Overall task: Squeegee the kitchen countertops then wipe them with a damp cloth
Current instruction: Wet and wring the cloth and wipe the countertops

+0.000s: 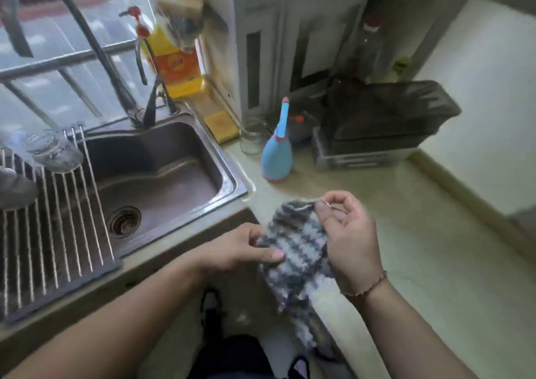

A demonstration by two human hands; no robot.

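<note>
Cloth (293, 251) in the lower middle of the frame, grey-and-white checked, held up over the front edge of the desk (406, 233) and hanging down below it. Right hand (348, 242) has its top corner, fingers (333, 204) curled and pinching the edge between thumb and fingertips. Left hand (246, 248) comes in from the lower left, thumb and fingers clamped on the cloth's left side. A thin bracelet (365, 288) sits on the right wrist.

Just above the cloth, a blue spray bottle (277, 152) stands upright on the desk, with a clear glass jar (252, 137) just beside it on the left and a yellow sponge (222, 124) further back by the wall. Right of the bottle, a dark mesh basket (385, 114) sits in a tray.

Left of centre, the steel sink (162, 181), with a roll-up drying rack (55, 225) laid over its left part and an upturned glass (55, 152) on it. Tall curved tap (87, 36) at upper left, a yellow pump bottle (171, 59) behind it. Picture is blurred throughout.
</note>
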